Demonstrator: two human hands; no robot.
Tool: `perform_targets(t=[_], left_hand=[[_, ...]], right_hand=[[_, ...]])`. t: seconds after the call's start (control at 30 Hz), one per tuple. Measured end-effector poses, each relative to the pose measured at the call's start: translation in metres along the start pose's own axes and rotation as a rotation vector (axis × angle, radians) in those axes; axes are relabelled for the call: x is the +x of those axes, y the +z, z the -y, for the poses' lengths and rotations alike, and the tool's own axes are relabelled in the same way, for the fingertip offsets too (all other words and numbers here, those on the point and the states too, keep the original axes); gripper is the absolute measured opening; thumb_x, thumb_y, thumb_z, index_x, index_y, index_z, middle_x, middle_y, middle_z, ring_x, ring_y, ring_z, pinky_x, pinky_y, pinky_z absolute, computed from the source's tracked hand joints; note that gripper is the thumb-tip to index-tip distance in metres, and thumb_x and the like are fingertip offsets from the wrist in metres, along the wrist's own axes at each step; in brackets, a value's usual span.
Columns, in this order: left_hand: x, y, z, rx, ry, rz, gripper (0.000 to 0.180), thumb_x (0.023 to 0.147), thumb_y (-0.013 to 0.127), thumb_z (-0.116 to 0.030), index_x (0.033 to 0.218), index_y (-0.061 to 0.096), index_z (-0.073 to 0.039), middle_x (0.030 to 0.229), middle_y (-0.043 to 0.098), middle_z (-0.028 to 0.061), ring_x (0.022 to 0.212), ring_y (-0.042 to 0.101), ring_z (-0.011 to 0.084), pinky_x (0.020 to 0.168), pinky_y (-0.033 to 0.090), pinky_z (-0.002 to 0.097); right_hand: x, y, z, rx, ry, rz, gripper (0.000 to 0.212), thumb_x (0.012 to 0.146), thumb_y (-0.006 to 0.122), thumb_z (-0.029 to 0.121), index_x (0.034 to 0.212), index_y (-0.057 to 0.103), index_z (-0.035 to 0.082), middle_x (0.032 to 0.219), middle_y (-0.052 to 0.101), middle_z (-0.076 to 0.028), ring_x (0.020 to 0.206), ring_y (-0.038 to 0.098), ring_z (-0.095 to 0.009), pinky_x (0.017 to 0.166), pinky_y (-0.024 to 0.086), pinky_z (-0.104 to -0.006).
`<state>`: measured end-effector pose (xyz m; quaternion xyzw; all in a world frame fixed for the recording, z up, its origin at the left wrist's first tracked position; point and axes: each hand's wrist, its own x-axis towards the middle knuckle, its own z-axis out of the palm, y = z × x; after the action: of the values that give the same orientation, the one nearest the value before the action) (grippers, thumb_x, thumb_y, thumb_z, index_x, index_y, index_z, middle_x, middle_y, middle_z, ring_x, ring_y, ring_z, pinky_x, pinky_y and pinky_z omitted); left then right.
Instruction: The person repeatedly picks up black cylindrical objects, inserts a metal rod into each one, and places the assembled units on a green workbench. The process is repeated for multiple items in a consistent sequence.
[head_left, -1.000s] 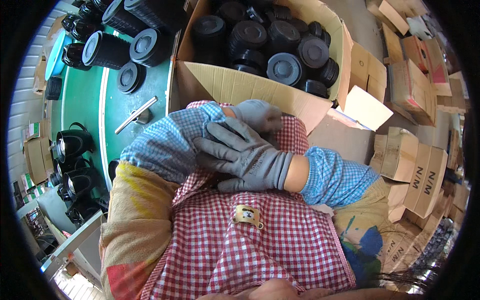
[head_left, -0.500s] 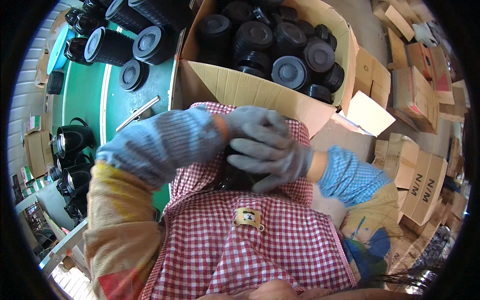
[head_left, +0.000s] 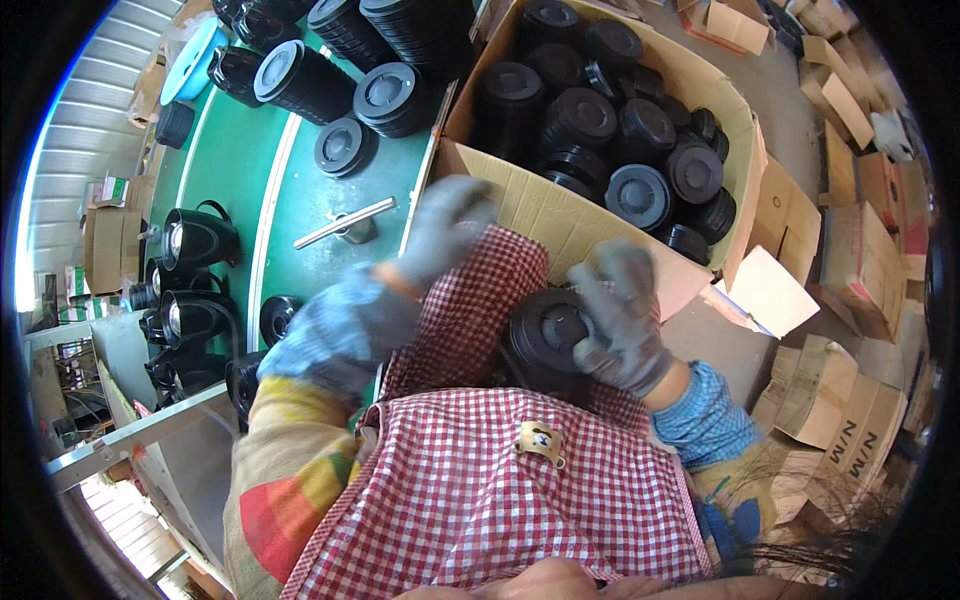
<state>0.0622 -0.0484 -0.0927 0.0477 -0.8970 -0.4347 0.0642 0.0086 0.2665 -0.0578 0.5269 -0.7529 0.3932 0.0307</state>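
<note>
On my lap, against the checked apron (head_left: 490, 470), rests a round black lidded piece (head_left: 548, 330); its lower part is hidden by the cloth and shadow. My right hand (head_left: 628, 325), in a grey glove, is at its right side. The fingers are raised and apart, and the thumb lies against or just over the rim; whether it touches I cannot tell. My left hand (head_left: 447, 228), also gloved, is off the piece, up beside the carton's front flap and above my left knee. Motion smears its fingers.
Ahead is an open carton (head_left: 560, 205) filled with round black lids (head_left: 640, 195). To the left, a green table (head_left: 245, 200) bears stacked black lids (head_left: 388, 95), a metal bar (head_left: 345, 222) and several black kettle-like bodies (head_left: 195, 238). More cartons (head_left: 862, 270) crowd the right.
Both hands were together over the black piece. Now they are apart: the left has swung up and left, the right has shifted right, uncovering the lid. The view has turned leftward.
</note>
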Motion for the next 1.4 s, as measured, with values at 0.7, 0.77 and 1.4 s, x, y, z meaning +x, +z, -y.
perform_targets(t=[0.7, 0.77, 1.4], left_hand=[[0.008, -0.031, -0.135, 0.244, 0.167, 0.761, 0.033, 0.094, 0.068, -0.026, 0.115, 0.069, -0.001, 0.096, 0.072, 0.0191, 0.087, 0.071, 0.0339, 0.079, 0.056, 0.0430], [0.008, -0.016, -0.118, 0.248, 0.209, 0.785, 0.034, 0.094, 0.067, -0.025, 0.118, 0.069, -0.002, 0.100, 0.072, 0.0198, 0.094, 0.071, 0.0353, 0.084, 0.055, 0.0422], [0.042, 0.011, -0.080, -0.062, 0.008, 1.004, 0.044, 0.104, 0.048, -0.038, 0.111, 0.074, -0.003, 0.098, 0.073, 0.0193, 0.091, 0.071, 0.0339, 0.087, 0.055, 0.0451]], right_hand=[[0.025, -0.062, -0.004, -0.081, 0.244, 0.449, 0.054, 0.093, 0.064, 0.046, 0.141, 0.061, 0.022, 0.103, 0.073, -0.015, 0.093, 0.071, -0.033, 0.081, 0.056, -0.0425], [0.011, -0.054, -0.001, -0.035, 0.332, 0.486, 0.053, 0.094, 0.064, 0.046, 0.140, 0.061, 0.020, 0.105, 0.073, -0.015, 0.096, 0.070, -0.034, 0.083, 0.055, -0.0436], [0.011, -0.025, -0.040, 0.149, 0.122, 0.384, 0.088, 0.088, 0.061, 0.060, 0.159, 0.033, 0.016, 0.165, 0.027, -0.017, 0.152, 0.026, -0.039, 0.124, 0.018, -0.0532]])
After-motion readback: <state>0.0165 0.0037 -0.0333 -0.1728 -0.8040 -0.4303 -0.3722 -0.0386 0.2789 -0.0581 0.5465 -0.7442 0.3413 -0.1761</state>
